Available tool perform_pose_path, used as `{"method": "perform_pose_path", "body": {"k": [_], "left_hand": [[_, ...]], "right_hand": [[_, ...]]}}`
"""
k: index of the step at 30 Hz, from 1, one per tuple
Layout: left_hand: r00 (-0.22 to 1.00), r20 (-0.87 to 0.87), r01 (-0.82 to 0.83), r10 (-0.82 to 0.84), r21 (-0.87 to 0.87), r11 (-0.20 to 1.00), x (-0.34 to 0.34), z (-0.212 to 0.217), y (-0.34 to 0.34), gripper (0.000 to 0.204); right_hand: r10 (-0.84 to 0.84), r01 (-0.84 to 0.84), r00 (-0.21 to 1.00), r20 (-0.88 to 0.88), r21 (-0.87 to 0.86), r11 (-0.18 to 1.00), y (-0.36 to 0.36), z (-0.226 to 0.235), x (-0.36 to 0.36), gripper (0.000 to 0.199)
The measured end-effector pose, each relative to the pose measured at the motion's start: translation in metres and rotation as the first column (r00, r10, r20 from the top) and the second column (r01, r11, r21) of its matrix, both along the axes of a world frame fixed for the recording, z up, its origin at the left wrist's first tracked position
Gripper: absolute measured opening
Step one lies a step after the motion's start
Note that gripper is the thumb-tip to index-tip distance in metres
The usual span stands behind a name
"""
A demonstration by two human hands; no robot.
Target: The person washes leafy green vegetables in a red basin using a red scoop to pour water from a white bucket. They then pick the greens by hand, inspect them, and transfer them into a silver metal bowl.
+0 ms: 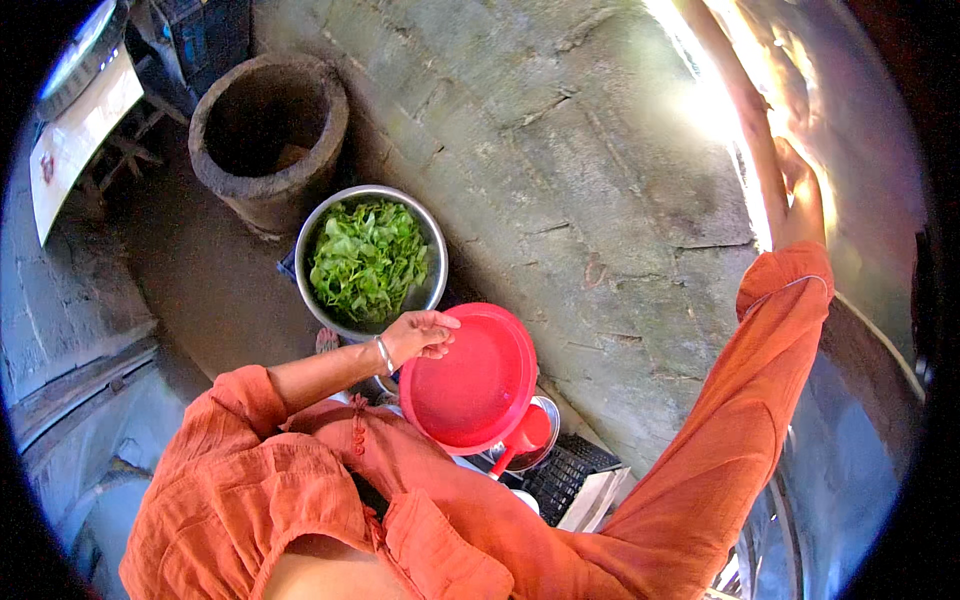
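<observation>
My left hand (425, 337), a silver bangle at its wrist, is closed with curled fingers over the upper left rim of a red plastic basin (470, 385). Whether it grips that rim or something small is hidden. Just beyond stands a steel bowl (436, 282) heaped with green leaves (370, 258). My right arm stretches out to the far right, in its orange sleeve. There my right hand (803, 195) is raised beside a long brown wooden pole (745, 100). Bright light washes out its fingers, so their grip cannot be made out.
A round clay or stone vessel (225, 175) stands behind the bowl. Below the basin are a red handled vessel (530, 432), a metal pan (548, 455) and a black slotted crate (570, 480). A rough grey wall or slab (560, 190) stretches beside them. A pale board (85, 145) juts in at upper left.
</observation>
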State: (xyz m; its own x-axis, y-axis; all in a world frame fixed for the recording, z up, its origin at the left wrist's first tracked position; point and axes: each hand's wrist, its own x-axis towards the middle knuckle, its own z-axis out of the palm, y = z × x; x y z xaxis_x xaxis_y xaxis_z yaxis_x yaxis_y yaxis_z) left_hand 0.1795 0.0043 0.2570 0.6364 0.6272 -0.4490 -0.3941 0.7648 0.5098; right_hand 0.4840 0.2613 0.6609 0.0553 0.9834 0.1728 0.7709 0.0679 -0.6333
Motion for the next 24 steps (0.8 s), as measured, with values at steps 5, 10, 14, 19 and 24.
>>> {"method": "perform_pose_path", "body": {"k": [5,10,14,19,24], "left_hand": [[0.999,-0.008,-0.041,0.041,-0.004,0.999,-0.014,-0.004,-0.004,0.023],[0.999,-0.028,-0.027,0.027,-0.001,1.000,-0.016,0.003,0.000,0.024],[0.998,0.058,0.016,-0.018,0.038,0.999,0.000,0.007,-0.007,0.024],[0.999,-0.042,0.023,-0.022,0.021,1.000,0.004,-0.006,-0.015,0.022],[0.988,-0.137,0.067,-0.069,-0.019,0.998,0.018,-0.038,-0.039,0.020]], "right_hand": [[-0.011,0.005,0.983,0.183,0.030,1.000,0.050,-0.008,0.025,0.040],[-0.018,0.005,0.954,0.300,0.046,0.999,0.093,-0.002,0.055,0.045],[-0.048,0.008,0.902,0.430,0.095,0.995,0.113,0.022,0.112,0.049],[-0.195,0.044,0.822,0.535,0.282,0.958,-0.017,-0.027,-0.026,0.069],[-0.142,-0.200,0.938,0.317,0.825,0.528,-0.170,-0.181,-0.083,0.024]]}}
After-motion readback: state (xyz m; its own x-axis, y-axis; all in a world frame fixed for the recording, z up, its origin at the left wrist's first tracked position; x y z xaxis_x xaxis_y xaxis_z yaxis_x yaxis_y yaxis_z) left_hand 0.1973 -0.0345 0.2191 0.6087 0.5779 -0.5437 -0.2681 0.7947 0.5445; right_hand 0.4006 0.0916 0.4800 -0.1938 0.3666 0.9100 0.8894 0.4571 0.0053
